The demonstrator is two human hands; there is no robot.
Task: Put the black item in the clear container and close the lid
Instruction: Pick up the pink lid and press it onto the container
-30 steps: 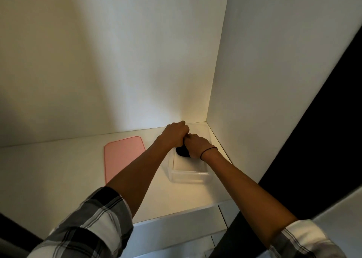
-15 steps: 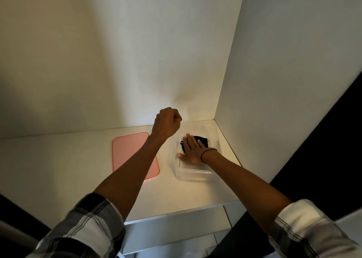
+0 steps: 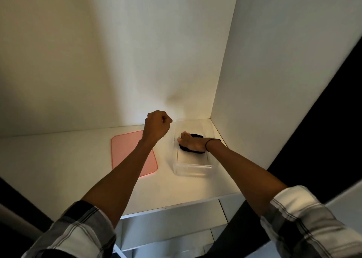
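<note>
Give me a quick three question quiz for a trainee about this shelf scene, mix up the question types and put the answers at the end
1. True or false: the pink lid is already on the clear container.
2. Where is the black item right now?
A. On the pink lid
B. Inside the clear container, under the right hand
C. In the left hand
3. Fill in the missing word: the left hand is closed in a loose fist, raised to the ____ of the container.

Key:
1. False; the lid lies flat on the shelf, beside the container.
2. B
3. left
</note>
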